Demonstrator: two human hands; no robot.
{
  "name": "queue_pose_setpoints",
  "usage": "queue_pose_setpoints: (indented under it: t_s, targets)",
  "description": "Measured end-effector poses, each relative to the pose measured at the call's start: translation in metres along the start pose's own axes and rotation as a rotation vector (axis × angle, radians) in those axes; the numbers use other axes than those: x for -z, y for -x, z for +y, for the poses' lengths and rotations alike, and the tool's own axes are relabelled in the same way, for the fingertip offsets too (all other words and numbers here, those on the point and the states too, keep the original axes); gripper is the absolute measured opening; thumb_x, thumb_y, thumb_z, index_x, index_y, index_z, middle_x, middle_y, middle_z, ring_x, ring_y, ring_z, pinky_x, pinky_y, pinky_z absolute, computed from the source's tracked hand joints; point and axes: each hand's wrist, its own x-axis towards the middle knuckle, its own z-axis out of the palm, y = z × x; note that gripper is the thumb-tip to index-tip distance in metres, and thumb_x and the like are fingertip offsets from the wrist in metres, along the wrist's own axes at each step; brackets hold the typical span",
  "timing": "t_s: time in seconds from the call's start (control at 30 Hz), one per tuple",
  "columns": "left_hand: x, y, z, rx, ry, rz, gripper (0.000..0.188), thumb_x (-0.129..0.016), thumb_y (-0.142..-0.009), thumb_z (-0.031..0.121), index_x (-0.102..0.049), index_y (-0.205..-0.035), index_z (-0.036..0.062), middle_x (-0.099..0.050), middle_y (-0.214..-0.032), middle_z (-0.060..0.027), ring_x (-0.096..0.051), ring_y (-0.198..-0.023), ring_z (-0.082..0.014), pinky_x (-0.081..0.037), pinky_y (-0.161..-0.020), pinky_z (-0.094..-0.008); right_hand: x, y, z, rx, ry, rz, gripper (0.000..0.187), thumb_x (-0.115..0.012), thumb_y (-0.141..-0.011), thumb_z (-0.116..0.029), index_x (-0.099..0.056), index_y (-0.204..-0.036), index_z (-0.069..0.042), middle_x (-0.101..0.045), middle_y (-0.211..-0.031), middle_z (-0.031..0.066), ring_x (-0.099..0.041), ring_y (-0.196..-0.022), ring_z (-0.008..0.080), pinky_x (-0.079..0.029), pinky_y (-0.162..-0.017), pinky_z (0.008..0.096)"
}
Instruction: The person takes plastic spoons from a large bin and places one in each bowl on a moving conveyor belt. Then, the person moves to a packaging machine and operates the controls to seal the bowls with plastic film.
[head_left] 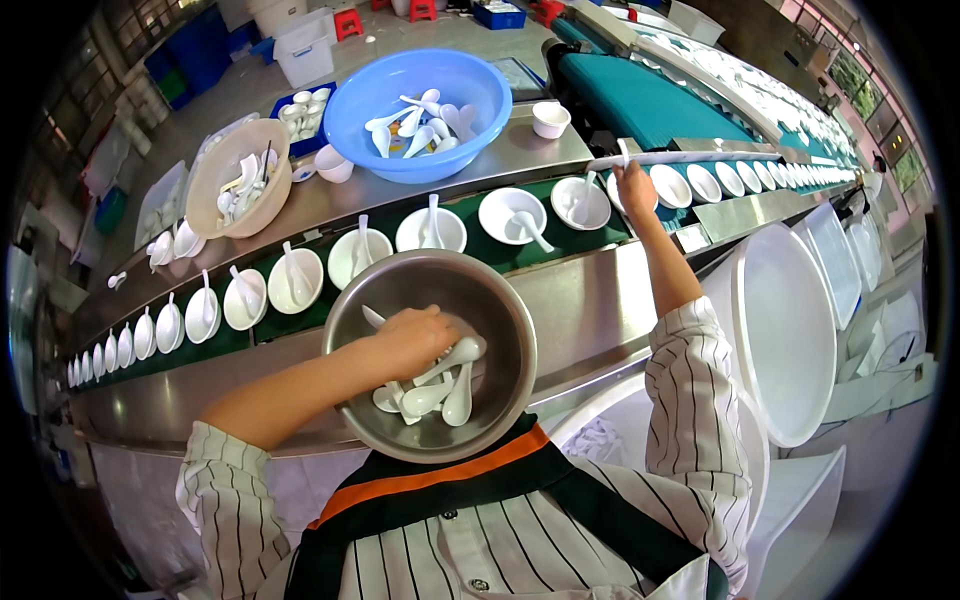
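Note:
My left hand (415,340) reaches into a wide steel bowl (515,300), its fingers curled round white soup spoons. Several more white spoons (457,400) lie loose at the bottom of that bowl. Out over the conveyor, my right hand (634,188) pinches a white soup spoon (625,150), handle up, above a small white bowl (615,193) that the hand partly covers. Just left of it, a white bowl (580,204) on the green belt holds one spoon. Another bowl (490,215) has its spoon lying across the rim toward me.
Bowls with spoons (293,280) line the green belt to the left; bowls without spoons (703,184) come from the right. Beyond stand a blue basin (345,75) and a beige basin (205,205) of spoons. A white tub (790,330) stands at my right.

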Motion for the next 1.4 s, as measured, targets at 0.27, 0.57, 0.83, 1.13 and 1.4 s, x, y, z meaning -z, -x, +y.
queue_pose_setpoints:
  t_s: [0.27,0.57,0.83,1.13,1.4]
  targets:
    - [-0.004,0.004,0.0,0.135,0.039,0.015,0.021,-0.061,-0.065,0.007,-0.056,-0.085,0.0032,-0.059,-0.077,-0.0152,-0.057,-0.079,-0.0319,-0.046,-0.066,-0.0413,0.008,0.003,0.02,0.448,-0.07,0.094,0.036,-0.062,-0.075,-0.022,-0.05,-0.103,-0.003,-0.057,-0.088,0.0201,-0.055,-0.083,0.0375,-0.044,-0.072,0.0438]
    - [-0.007,0.022,0.004,0.005,-0.056,-0.052,0.033,-0.068,-0.06,0.011,-0.055,-0.089,0.0027,-0.056,-0.087,-0.008,-0.053,-0.087,-0.0262,-0.047,-0.069,-0.0361,0.069,0.193,-0.158,1.587,-0.066,-0.576,0.046,-0.069,-0.064,-0.028,-0.055,-0.103,-0.008,-0.055,-0.097,0.0068,-0.051,-0.098,0.0224,-0.043,-0.081,0.0323]
    - [-0.05,0.005,-0.006,-0.089,-0.13,-0.082,0.01,-0.058,-0.067,0.011,-0.06,-0.074,0.0052,-0.057,-0.079,-0.0094,-0.054,-0.079,-0.024,-0.043,-0.071,-0.0364,0.039,0.206,-0.139,1.625,0.232,-0.643,0.035,-0.066,-0.063,-0.018,-0.055,-0.093,-0.002,-0.055,-0.089,0.0085,-0.051,-0.093,0.0223,-0.04,-0.084,0.0327]
    - [-0.031,-0.092,0.003,0.121,0.118,0.14,0.024,-0.067,-0.059,0.005,-0.054,-0.08,0.0043,-0.059,-0.069,-0.0147,-0.058,-0.071,-0.0336,-0.043,-0.066,-0.0422,0.049,0.165,-0.073,1.651,-0.026,-0.55,0.009,-0.057,-0.069,-0.01,-0.062,-0.075,-0.007,-0.056,-0.083,0.0081,-0.056,-0.083,0.0213,-0.048,-0.063,0.029]
    - [-0.009,-0.137,0.029,0.096,0.104,-0.031,0.017,-0.065,-0.062,0.011,-0.063,-0.078,0.0056,-0.056,-0.083,-0.0103,-0.052,-0.086,-0.0307,-0.043,-0.073,-0.0379,0.102,0.131,-0.035,1.379,0.222,-1.163,0.028,-0.064,-0.068,-0.016,-0.057,-0.093,-0.006,-0.061,-0.077,0.0131,-0.06,-0.076,0.0279,-0.048,-0.069,0.0351]
